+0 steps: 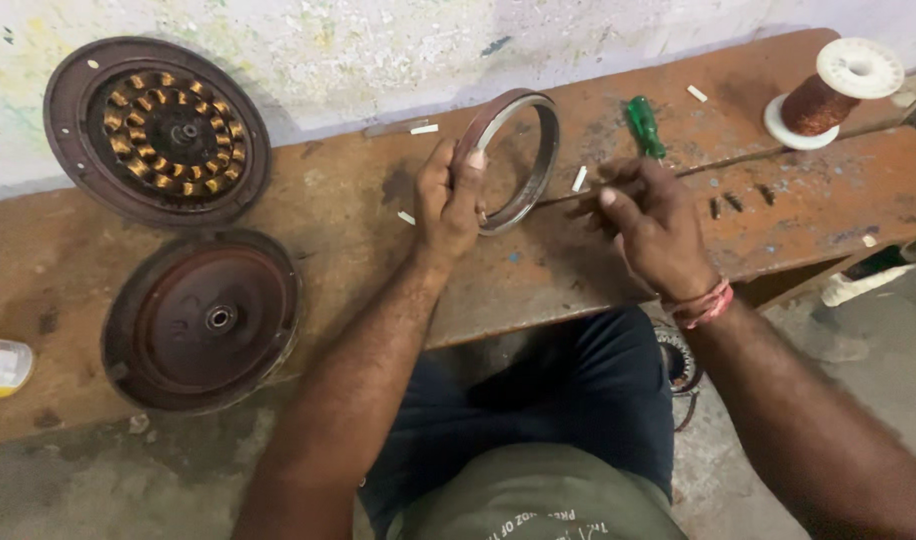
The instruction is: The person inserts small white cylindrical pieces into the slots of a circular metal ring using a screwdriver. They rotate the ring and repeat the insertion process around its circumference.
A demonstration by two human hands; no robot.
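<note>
Nearest the person's lap, at the front edge of the rusty worktop (538,290), both bare hands are at work around one metal ring (513,155). That ring stands on its edge on the worktop, tilted a little toward the wall, and serves as the landmark for all else. At the ring's near-left rim the left hand (448,205) has its grip clamped on the band, thumb up over the top. Just right of the ring the right hand (658,225) is closed on a green-handled screwdriver (643,125); the handle stands clear above the fist, while the blade is hidden, so where its tip sits cannot be told.

Well left of the ring lie two round motor parts — a dished brown cover (203,320) with a centre hub, and beyond it a stator disc (158,130) with copper coils in a circle. At the far left edge sits a small tin (3,365). Short white slips (580,178) lie scattered close about the ring. Far right of it, at the back, stands a spool of copper wire (828,95).

Judging by the pose, the work would go best with the ring braced firmly against the worktop and the tool kept at a low angle — a slip would run toward the holding thumb.
</note>
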